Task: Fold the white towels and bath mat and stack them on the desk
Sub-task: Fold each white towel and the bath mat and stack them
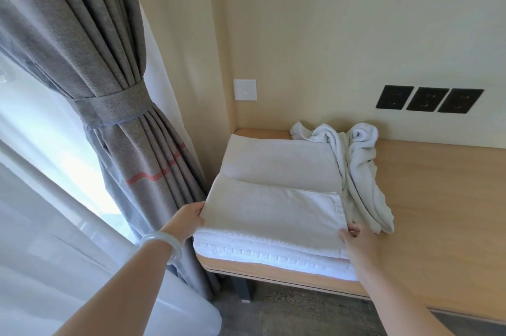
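Observation:
A folded white towel lies on top of a stack at the left end of the wooden desk. Under it sits a folded bath mat with a key-pattern border along its front edge. My left hand grips the top towel's near left corner. The near right corner is pinched by my right hand. A crumpled white towel lies unfolded just right of the stack, against the wall.
A grey tied-back curtain hangs close to the desk's left side, with sheer white curtain below it. Three black sockets and a white switch plate are on the wall. The desk's right part is bare wood.

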Demonstrator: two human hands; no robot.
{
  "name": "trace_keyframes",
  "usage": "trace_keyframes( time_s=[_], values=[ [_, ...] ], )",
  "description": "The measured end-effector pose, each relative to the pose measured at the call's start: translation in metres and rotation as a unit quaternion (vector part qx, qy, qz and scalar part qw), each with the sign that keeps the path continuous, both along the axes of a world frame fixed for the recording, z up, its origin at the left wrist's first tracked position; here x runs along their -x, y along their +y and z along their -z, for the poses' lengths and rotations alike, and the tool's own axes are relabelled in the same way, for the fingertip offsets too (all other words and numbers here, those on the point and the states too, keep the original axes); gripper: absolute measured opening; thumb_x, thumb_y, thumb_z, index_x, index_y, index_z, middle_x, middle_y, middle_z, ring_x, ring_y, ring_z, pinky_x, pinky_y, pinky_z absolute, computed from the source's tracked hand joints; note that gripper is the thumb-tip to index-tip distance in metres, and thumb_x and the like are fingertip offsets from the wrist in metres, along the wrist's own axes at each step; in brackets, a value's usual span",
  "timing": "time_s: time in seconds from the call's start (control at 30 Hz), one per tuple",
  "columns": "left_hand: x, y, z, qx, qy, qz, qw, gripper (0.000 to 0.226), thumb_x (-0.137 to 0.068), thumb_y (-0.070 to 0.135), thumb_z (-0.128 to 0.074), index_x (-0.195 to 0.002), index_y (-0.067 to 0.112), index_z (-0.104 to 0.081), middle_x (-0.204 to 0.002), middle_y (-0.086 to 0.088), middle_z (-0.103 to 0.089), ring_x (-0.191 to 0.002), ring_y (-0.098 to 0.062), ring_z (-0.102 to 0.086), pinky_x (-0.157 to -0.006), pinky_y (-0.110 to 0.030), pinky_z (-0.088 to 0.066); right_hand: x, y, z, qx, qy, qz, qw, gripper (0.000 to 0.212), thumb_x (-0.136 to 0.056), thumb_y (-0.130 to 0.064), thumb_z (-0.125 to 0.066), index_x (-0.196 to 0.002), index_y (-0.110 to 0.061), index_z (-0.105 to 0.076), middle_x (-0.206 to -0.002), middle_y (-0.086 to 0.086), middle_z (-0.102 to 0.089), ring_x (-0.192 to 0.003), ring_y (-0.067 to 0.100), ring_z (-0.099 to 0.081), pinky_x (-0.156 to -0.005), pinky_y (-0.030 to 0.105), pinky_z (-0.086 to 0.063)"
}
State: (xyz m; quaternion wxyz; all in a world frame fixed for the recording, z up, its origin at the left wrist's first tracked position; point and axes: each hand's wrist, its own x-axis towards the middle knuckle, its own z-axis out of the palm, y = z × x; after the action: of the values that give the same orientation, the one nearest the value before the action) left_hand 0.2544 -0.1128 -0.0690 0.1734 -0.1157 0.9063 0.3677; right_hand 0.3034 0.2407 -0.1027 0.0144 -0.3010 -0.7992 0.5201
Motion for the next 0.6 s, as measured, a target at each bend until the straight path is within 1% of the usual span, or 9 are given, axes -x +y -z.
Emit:
trace_keyframes(
  time_s=[0.1, 0.17, 0.23, 0.3, 0.37, 0.4, 0.47, 0.53, 0.6],
  values=[
    [-0.001, 0.003, 0.002, -0.023, -0.053, -0.019, 0.998, 0.049, -0.096, 0.003, -0.042, -0.144, 0.014, -0.039, -0.098, -0.007, -0.062, -0.074, -0.013, -0.052, -0.069, -0.025, -0.048, 0.002, 0.001, -0.003, -0.019, 0.012, 0.001, 1.0, 0.012, -0.093, -0.011, -0.057, -0.104, -0.008, -0.054, -0.085, 0.0, -0.058, -0.074, 0.017, -0.056, -0.062, 0.032, -0.044],
    [-0.002, 0.007, 0.006, 0.01, -0.039, -0.016, 0.999, 0.065, -0.1, 0.014, -0.042, -0.155, 0.015, -0.008, -0.131, -0.012, -0.05, -0.103, -0.022, -0.057, -0.086, -0.026, -0.048, 0.004, 0.0, -0.006, -0.034, 0.031, -0.016, 0.999, 0.014, -0.091, -0.008, -0.058, -0.103, -0.011, -0.052, -0.09, 0.001, -0.059, -0.076, 0.016, -0.057, -0.062, 0.032, -0.046],
    [-0.003, 0.015, 0.01, 0.15, 0.07, 0.064, 0.984, 0.071, -0.102, 0.024, -0.041, -0.155, 0.017, 0.005, -0.163, -0.007, -0.006, -0.148, -0.025, -0.013, -0.12, -0.035, -0.017, 0.004, -0.002, -0.006, -0.081, 0.04, -0.045, 0.995, 0.016, -0.087, -0.003, -0.06, -0.1, -0.01, -0.053, -0.096, 0.007, -0.06, -0.079, 0.018, -0.058, -0.062, 0.03, -0.046],
    [-0.005, 0.032, 0.012, 0.228, 0.172, 0.155, 0.946, 0.069, -0.102, 0.036, -0.034, -0.155, 0.02, 0.008, -0.161, 0.0, 0.016, -0.149, -0.021, 0.013, -0.12, -0.037, 0.007, 0.001, -0.006, -0.007, -0.204, 0.044, -0.083, 0.974, 0.026, -0.083, -0.005, -0.065, -0.107, -0.005, -0.055, -0.105, 0.01, -0.057, -0.092, 0.025, -0.056, -0.067, 0.028, -0.045],
    [-0.005, 0.055, 0.01, 0.268, 0.2, 0.235, 0.913, 0.068, -0.099, 0.051, -0.018, -0.154, 0.024, 0.009, -0.158, 0.003, 0.021, -0.148, -0.021, 0.019, -0.12, -0.039, 0.01, 0.001, -0.016, -0.007, -0.324, 0.061, -0.176, 0.927, 0.053, -0.086, -0.017, -0.067, -0.135, -0.008, -0.046, -0.138, 0.009, -0.047, -0.127, 0.029, -0.043, -0.098, 0.033, -0.042],
    [-0.003, 0.066, 0.011, 0.275, 0.197, 0.266, 0.903, 0.07, -0.095, 0.057, -0.011, -0.154, 0.026, 0.009, -0.157, 0.005, 0.023, -0.147, -0.021, 0.02, -0.121, -0.042, 0.009, 0.003, -0.024, -0.009, -0.356, 0.069, -0.238, 0.901, 0.065, -0.092, -0.026, -0.061, -0.148, -0.012, -0.031, -0.155, 0.004, -0.028, -0.143, 0.027, -0.025, -0.113, 0.035, -0.029],
    [0.0, 0.087, 0.014, 0.276, 0.192, 0.307, 0.89, 0.08, -0.084, 0.07, 0.007, -0.154, 0.031, 0.009, -0.157, 0.008, 0.025, -0.147, -0.023, 0.022, -0.121, -0.048, 0.006, 0.01, -0.041, -0.008, -0.385, 0.073, -0.34, 0.855, 0.067, -0.1, -0.043, -0.034, -0.154, -0.022, 0.001, -0.158, -0.006, 0.011, -0.148, 0.018, 0.01, -0.121, 0.036, 0.002],
    [0.003, 0.103, 0.018, 0.295, 0.183, 0.318, 0.882, 0.088, -0.074, 0.073, 0.018, -0.153, 0.034, 0.009, -0.158, 0.01, 0.024, -0.148, -0.025, 0.02, -0.119, -0.053, 0.006, 0.019, -0.058, -0.002, -0.412, 0.069, -0.375, 0.828, 0.074, -0.089, -0.063, 0.01, -0.152, -0.025, 0.011, -0.155, -0.005, 0.024, -0.144, 0.017, 0.023, -0.116, 0.037, 0.015],
    [0.007, 0.106, 0.029, 0.299, 0.15, 0.3, 0.893, 0.088, -0.071, 0.072, 0.018, -0.152, 0.038, 0.012, -0.158, 0.011, 0.024, -0.147, -0.027, 0.02, -0.115, -0.057, 0.01, 0.027, -0.063, 0.013, -0.419, 0.045, -0.374, 0.826, 0.103, -0.065, -0.068, 0.039, -0.153, -0.024, 0.01, -0.154, -0.002, 0.025, -0.145, 0.022, 0.023, -0.115, 0.037, 0.02]
  ],
)
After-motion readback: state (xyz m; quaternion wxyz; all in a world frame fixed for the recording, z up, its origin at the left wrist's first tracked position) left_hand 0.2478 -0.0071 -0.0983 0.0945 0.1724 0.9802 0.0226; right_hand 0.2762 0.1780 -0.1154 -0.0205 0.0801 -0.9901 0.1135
